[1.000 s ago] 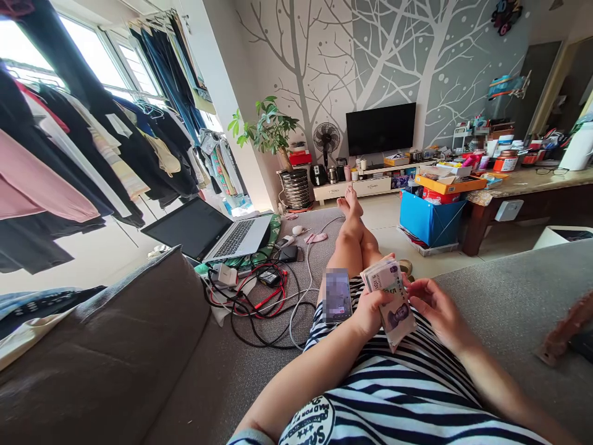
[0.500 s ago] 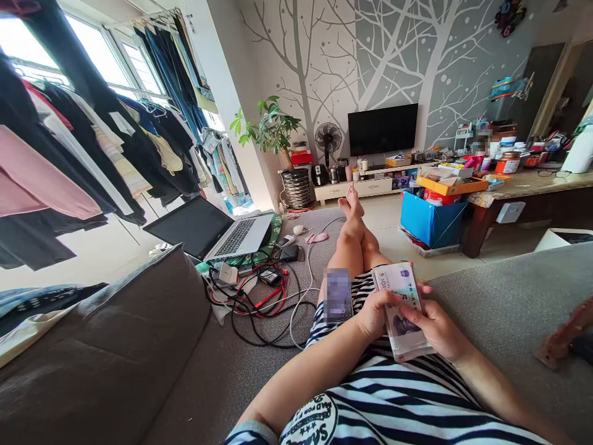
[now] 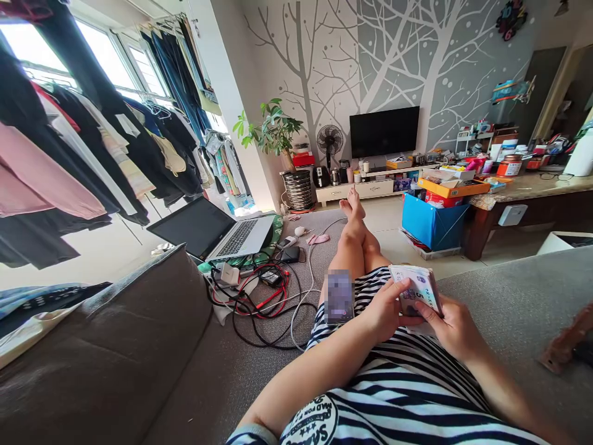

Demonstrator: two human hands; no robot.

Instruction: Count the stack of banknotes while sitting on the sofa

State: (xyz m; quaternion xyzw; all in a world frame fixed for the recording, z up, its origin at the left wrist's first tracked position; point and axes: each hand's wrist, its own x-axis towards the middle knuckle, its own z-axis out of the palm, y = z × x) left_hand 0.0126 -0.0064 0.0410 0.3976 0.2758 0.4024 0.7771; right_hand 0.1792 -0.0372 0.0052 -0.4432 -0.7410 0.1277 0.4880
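Observation:
A thick stack of banknotes is held over my lap, its printed face tilted up toward me. My left hand grips the stack's left side, thumb on top and fingers reaching under it. On the right side my right hand is closed around the stack, its thumb pressing the top note. Fingers behind the notes are mostly hidden. A phone with a blurred-out screen rests on my left thigh, beside my left forearm. Striped cloth lies beneath both hands.
On the grey sofa, left of my legs, lie tangled cables, chargers and an open laptop. A blue box stands by a cluttered table at right. A brown object lies at the far right.
The banknotes have shifted slightly right and tipped, so their face looks shorter and the layered edges show. My left hand has moved right with them; the phone stays on my thigh.

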